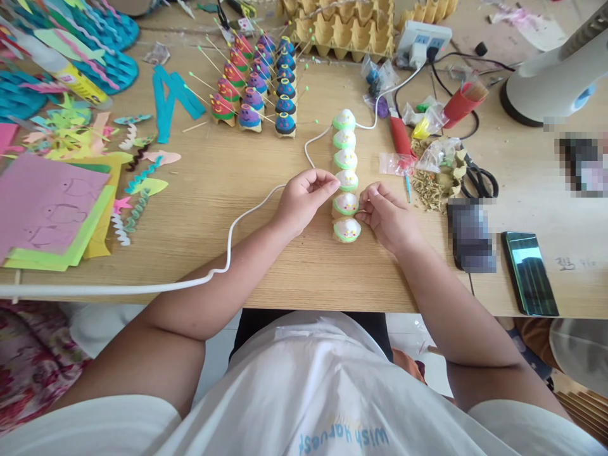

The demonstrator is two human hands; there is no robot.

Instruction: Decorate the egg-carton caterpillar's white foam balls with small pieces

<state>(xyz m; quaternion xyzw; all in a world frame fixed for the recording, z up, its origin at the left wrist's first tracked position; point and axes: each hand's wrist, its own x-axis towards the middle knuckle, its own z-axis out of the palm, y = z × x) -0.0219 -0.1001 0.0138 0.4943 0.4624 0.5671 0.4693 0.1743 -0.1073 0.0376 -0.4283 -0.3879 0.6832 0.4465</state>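
Note:
A strip of egg-carton cups covered in white clay point(346, 204) runs away from me on the table, each dome rimmed in pale green and dotted with small coloured spots. My left hand point(306, 197) is at the strip's left side, thumb and forefinger pinched together by the fourth dome from the far end. What sits in that pinch is too small to make out. On the right side, my right hand point(384, 214) has curled fingers, with the tips against or very close to the two nearest domes. Whether it holds anything is hidden.
Beyond stand rows of red, purple and blue clay-covered cups point(256, 82) with thin sticks. A white cable point(230, 234) crosses my left forearm. Paper sheets point(52, 202) lie left; scissors point(479, 180), a phone point(529, 272) and a power strip point(425, 39) are right.

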